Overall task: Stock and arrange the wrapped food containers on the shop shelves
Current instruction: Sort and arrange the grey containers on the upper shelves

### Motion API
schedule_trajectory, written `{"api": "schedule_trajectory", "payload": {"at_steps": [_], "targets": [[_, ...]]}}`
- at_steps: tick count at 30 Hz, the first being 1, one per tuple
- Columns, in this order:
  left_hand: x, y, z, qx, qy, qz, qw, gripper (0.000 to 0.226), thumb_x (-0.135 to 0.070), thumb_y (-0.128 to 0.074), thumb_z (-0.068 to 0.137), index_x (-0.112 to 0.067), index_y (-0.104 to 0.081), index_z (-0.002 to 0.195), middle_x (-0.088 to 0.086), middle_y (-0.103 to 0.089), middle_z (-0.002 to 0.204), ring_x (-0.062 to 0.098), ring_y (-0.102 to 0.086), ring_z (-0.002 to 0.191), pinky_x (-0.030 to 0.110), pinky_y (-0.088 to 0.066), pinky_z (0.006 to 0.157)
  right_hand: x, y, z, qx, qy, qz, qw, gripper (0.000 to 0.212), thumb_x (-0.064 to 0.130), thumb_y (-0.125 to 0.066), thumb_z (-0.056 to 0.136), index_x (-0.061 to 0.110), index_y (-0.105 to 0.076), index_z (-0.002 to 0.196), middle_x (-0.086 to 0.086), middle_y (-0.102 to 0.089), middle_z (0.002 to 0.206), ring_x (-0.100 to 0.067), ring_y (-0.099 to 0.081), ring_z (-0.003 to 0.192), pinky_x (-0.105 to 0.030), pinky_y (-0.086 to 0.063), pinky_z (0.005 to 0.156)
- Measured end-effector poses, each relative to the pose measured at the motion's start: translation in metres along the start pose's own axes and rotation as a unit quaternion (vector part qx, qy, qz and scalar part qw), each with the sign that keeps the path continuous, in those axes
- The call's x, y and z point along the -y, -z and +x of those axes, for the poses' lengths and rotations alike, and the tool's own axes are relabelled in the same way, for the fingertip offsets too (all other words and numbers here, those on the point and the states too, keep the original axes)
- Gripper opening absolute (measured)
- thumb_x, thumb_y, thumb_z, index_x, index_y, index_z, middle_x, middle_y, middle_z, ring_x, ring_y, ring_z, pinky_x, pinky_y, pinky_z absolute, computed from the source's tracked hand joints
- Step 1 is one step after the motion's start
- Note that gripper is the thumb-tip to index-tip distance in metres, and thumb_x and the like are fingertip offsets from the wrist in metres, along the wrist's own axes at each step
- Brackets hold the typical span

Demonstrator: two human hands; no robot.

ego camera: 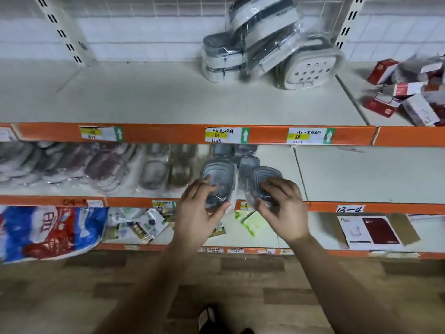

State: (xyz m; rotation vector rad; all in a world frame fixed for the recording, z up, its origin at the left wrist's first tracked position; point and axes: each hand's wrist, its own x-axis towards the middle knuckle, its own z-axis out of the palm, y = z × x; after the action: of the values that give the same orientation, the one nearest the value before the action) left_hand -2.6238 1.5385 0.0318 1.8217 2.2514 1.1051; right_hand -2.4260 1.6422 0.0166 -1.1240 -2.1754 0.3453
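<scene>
Two grey-lidded wrapped containers sit at the front of the middle shelf [361, 174], one per hand. Left hand [201, 210] has its fingers laid over the lid of the left container [218, 175] w/ the thumb tucked at its near edge, just above the shelf's orange lip [321, 205]. It looks like a pinch hold, as far as the blur lets me say. Right hand [285, 208] does likewise on the right container [266, 178], fingers curled over its near end, thumb below. The two packs are just beside each other; touching or not, can't tell.

More grey ones [222, 150] stand behind them, deeper on that shelf, and a row of similar wrapped packs [96, 165] runs left along it. Above that shelf: a leaning pile of white-and-grey containers [260, 47], red boxes [382, 71] off to its right.

Handling, my guess: light, stiff plastic shells, but the film wrap is slick and loose, so fingertips on film alone may slide. Better to take each by its long sides, thumb under the rim, fingers over the lid, & not squeeze hard — thin lids prob. flex or crack.
</scene>
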Motion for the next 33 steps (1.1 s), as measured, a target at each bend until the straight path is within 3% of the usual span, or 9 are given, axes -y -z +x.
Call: {"api": "schedule_trajectory", "payload": {"at_steps": [3,6,9,12,17,20,24,30,33], "targets": [[0.027,-0.027,0.009,-0.001,0.020,-0.013,1.000,0.039,-0.037,-0.077,0.080,-0.006,-0.069,0.103,0.007,-0.064,0.127,0.023,-0.061,0.115,0.028,-0.047,0.093,-0.018,-0.029,0.008,0.012,-0.021,-0.005,1.000,0.039,0.039,-0.060,0.083,0.011,-0.074,0.106,-0.009,-0.069,0.113,-0.037,-0.059,0.111,-0.042,-0.054,0.087],[0.052,-0.056,0.021,-0.014,0.019,-0.010,1.000,0.044,-0.042,-0.072,0.079,-0.006,-0.069,0.104,0.006,-0.066,0.123,0.022,-0.062,0.114,0.031,-0.050,0.093,-0.033,-0.054,0.015,0.016,-0.020,-0.005,1.000,0.045,0.044,-0.052,0.084,0.013,-0.074,0.108,-0.008,-0.068,0.114,-0.036,-0.057,0.112,-0.041,-0.053,0.088],[0.076,-0.085,0.037,-0.013,0.042,-0.027,0.999,0.052,-0.043,-0.074,0.080,-0.004,-0.066,0.114,0.004,-0.066,0.122,0.014,-0.059,0.114,0.035,-0.053,0.093,-0.048,-0.079,0.020,-0.001,-0.005,-0.014,1.000,0.041,0.041,-0.055,0.085,0.012,-0.074,0.107,-0.008,-0.068,0.115,-0.037,-0.058,0.113,-0.041,-0.052,0.091],[0.096,-0.111,0.063,-0.023,0.047,-0.033,0.998,0.044,-0.041,-0.077,0.079,-0.009,-0.067,0.107,0.004,-0.066,0.121,0.014,-0.061,0.108,0.025,-0.050,0.087,-0.059,-0.099,0.025,-0.026,0.003,-0.020,0.999,0.034,0.035,-0.065,0.085,0.011,-0.074,0.107,-0.008,-0.068,0.116,-0.037,-0.058,0.114,-0.042,-0.052,0.090],[0.119,-0.146,0.115,-0.025,0.089,-0.048,0.995,0.047,-0.048,-0.074,0.080,-0.014,-0.064,0.112,-0.003,-0.070,0.109,0.014,-0.066,0.096,0.020,-0.045,0.076,-0.069,-0.125,0.034,-0.045,0.024,-0.025,0.998,0.038,0.040,-0.060,0.087,0.012,-0.074,0.108,-0.007,-0.068,0.118,-0.035,-0.057,0.116,-0.039,-0.053,0.089],[0.129,-0.160,0.146,-0.030,0.098,-0.041,0.994,0.046,-0.049,-0.074,0.080,-0.017,-0.065,0.111,-0.003,-0.070,0.109,0.010,-0.063,0.095,0.019,-0.043,0.074,-0.073,-0.134,0.035,-0.053,0.033,-0.032,0.998,0.032,0.035,-0.068,0.085,0.013,-0.074,0.108,-0.005,-0.068,0.119,-0.034,-0.057,0.117,-0.039,-0.053,0.088],[0.140,-0.177,0.187,-0.009,0.064,-0.005,0.998,0.049,-0.049,-0.072,0.081,-0.011,-0.067,0.112,0.008,-0.070,0.110,0.024,-0.064,0.100,0.034,-0.051,0.082,-0.082,-0.143,0.035,-0.070,0.053,-0.041,0.995,0.032,0.033,-0.070,0.084,0.013,-0.074,0.109,-0.005,-0.067,0.119,-0.033,-0.057,0.117,-0.040,-0.053,0.089],[0.150,-0.201,0.219,-0.005,0.036,0.091,0.995,0.047,-0.050,-0.071,0.082,-0.009,-0.065,0.106,0.012,-0.067,0.106,0.030,-0.062,0.098,0.027,-0.034,0.069,-0.094,-0.151,0.039,-0.093,0.050,-0.040,0.994,0.033,0.035,-0.067,0.086,0.012,-0.074,0.108,-0.006,-0.068,0.118,-0.033,-0.058,0.116,-0.042,-0.054,0.088],[0.155,-0.210,0.227,0.014,0.037,0.085,0.996,0.045,-0.047,-0.071,0.083,-0.009,-0.066,0.106,0.012,-0.068,0.107,0.030,-0.062,0.098,0.027,-0.039,0.071,-0.097,-0.152,0.041,-0.095,0.048,-0.039,0.994,0.034,0.036,-0.064,0.087,0.012,-0.074,0.108,-0.006,-0.068,0.118,-0.033,-0.058,0.116,-0.042,-0.054,0.087]]}}
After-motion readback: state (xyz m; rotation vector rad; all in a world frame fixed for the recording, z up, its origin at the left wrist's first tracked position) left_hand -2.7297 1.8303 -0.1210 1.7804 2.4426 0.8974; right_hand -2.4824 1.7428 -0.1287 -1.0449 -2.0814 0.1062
